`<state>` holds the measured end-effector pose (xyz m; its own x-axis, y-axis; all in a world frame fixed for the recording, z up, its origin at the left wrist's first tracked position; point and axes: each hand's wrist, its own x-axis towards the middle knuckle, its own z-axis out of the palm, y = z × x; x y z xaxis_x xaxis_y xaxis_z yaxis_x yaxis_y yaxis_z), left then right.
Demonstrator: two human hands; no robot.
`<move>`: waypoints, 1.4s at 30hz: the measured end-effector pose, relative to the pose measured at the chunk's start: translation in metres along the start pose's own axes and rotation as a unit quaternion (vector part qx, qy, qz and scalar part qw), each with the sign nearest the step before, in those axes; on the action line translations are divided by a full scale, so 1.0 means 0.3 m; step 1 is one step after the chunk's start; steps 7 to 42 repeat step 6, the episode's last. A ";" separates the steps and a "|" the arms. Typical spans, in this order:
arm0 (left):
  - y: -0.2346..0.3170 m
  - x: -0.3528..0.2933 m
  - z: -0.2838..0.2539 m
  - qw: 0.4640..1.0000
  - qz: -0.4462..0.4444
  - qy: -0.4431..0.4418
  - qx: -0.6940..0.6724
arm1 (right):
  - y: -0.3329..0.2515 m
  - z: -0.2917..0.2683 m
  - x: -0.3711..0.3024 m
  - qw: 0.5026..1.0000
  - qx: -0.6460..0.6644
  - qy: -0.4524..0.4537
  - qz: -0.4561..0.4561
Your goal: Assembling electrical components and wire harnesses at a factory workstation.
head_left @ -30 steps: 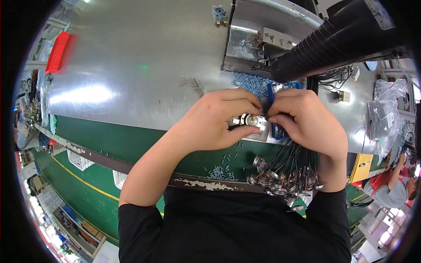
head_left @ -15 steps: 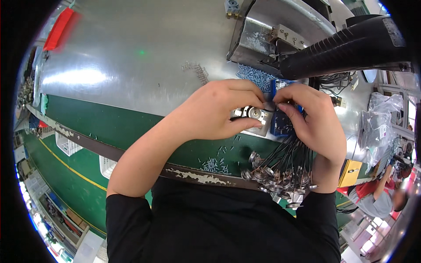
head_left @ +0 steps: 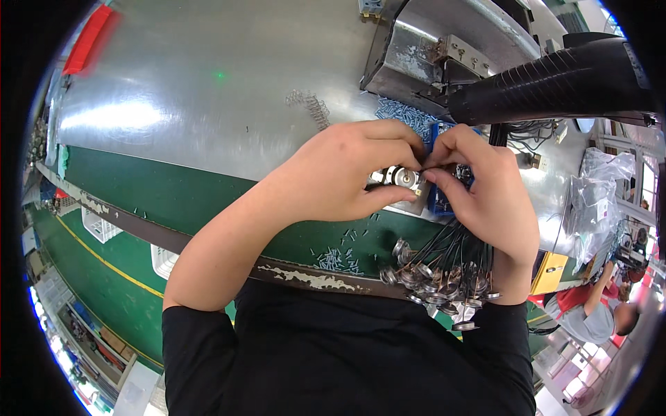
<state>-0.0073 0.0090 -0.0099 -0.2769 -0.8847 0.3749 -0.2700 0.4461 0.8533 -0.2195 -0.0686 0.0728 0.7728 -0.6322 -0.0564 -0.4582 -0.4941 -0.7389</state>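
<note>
My left hand [head_left: 347,170] is closed around a small part with a round silver metal face [head_left: 404,177], held between thumb and fingers. My right hand [head_left: 492,191] pinches at the part's right side, thumb and forefinger together, on a thin black wire mostly hidden by the fingertips. Under the hands lies a blue tray [head_left: 436,201] of small parts, largely covered by the right hand. Below the right wrist hangs a bundle of black wires [head_left: 454,243] ending in several round metal pieces [head_left: 437,286] at the table edge.
Blue-grey screws [head_left: 406,114] are heaped behind the hands; more screws [head_left: 336,261] lie on the green mat [head_left: 208,197]. Coiled springs [head_left: 310,107] rest on the metal tabletop [head_left: 180,83]. A thick black tube [head_left: 548,83] juts in from the right. Another person [head_left: 586,315] sits at far right.
My right hand has moved left, bringing its pinched fingertips up against the part. The black wire that showed between the hands is now mostly hidden. My left hand keeps its grip.
</note>
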 end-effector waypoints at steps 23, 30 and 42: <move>0.007 0.000 -0.006 1.000 -0.017 -0.003 0.015 | -0.014 0.020 0.000 0.998 -0.055 0.006 -0.016; 0.007 0.000 -0.006 1.000 -0.017 -0.003 0.015 | -0.014 0.020 0.000 0.998 -0.055 0.006 -0.016; 0.007 0.000 -0.006 1.000 -0.017 -0.003 0.015 | -0.014 0.020 0.000 0.998 -0.055 0.006 -0.016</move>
